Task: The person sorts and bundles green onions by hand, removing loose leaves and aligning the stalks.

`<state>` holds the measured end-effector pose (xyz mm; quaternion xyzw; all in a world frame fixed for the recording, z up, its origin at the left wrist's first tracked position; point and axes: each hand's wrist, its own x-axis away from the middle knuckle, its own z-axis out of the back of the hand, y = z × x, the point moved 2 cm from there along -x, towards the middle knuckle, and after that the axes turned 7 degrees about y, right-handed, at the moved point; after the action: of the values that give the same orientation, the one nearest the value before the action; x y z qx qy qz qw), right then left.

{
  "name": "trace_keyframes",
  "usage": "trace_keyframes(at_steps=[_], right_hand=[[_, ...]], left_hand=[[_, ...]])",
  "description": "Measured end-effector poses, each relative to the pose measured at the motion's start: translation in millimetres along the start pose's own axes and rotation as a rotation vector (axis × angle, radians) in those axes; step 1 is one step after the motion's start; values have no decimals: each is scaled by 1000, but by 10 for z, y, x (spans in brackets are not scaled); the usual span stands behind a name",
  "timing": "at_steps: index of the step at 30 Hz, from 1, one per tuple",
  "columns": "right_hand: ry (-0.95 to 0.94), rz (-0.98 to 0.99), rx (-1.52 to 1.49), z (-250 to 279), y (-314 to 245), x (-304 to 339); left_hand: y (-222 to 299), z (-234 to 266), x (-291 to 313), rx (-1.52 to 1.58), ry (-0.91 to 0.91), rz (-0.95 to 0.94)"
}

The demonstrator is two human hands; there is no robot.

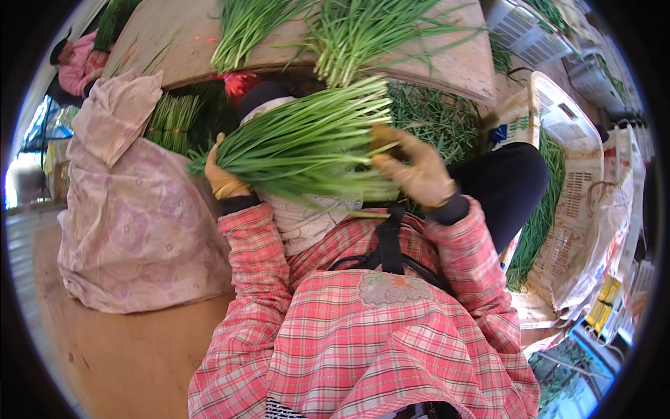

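Note:
A large bunch of garlic chives [307, 140] lies sideways above my lap, its pale cut ends to the right and its leaf tips to the left. Gripping the leafy end is my left hand [227, 174], in a tan glove, its fingers partly hidden behind the leaves. My right hand [419, 167], gloved the same way, is at the pale stem ends with thumb and fingers curled toward them. Motion blurs its fingertips, so whether they pinch any stems is unclear. One loose stalk [370, 214] sticks out below the bunch.
More chives [363, 35] lie on a wooden board [453, 59] ahead. Tied bundles [171, 122] stand at left beside a cloth-covered heap [139, 223]. Loose leaves [433, 119] lie under the board. A white plastic crate [572, 167] holds greens at right. Another person [77, 66] sits far left.

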<state>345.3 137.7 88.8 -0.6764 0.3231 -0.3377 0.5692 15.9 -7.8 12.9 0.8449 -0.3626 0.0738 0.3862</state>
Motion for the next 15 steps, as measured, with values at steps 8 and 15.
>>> trace_keyframes(at_steps=[8, 15], right_hand=[[173, -122, 19, 487, -108, 278], [200, -6, 151, 592, -127, 153]], left_hand=[[-23, 375, -134, -62, -177, 101], [-29, 544, -315, -202, -189, -24]])
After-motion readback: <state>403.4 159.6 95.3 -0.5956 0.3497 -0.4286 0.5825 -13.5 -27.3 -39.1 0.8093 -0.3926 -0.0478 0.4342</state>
